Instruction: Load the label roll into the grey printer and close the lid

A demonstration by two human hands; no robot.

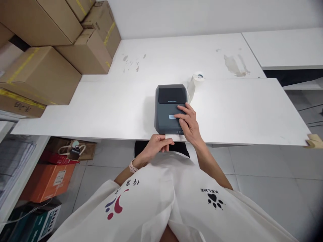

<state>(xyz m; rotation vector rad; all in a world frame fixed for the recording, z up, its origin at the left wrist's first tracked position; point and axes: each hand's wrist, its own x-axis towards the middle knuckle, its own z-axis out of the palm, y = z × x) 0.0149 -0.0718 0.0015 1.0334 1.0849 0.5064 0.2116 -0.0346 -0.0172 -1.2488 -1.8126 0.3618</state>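
Dark grey printer [164,109] sits on the white table [121,97], close to the front edge, pale button [172,117] facing up. Left hand [157,143] is at the front of it, just off the table's edge, thumb and fingers apparently pinched on a white paper strip [179,137] below the printer's front face. Right hand [188,124] grips nothing: fingers spread and bent over the top of the printer's right side, one fingertip at the button (touching or pressing, cannot tell). Paper roll [198,78] stands loose behind and to the right, its paper band [191,90] slack and slanting toward the printer's rear right; where it enters is hidden. Risks, as I judge them: a hard or sideways tug by the left hand could tear the strip or skew it in its path, and a skewed band could jam. The roll, with no holder visible, could tip or roll if the band draws tight. A firm pull forward could also drag the printer toward the nearby edge, since the right hand only rests on it. An accidental press on the button might feed paper against the pinch and buckle it. Cardboard boxes [40,74] are stacked at left, well apart from both hands.
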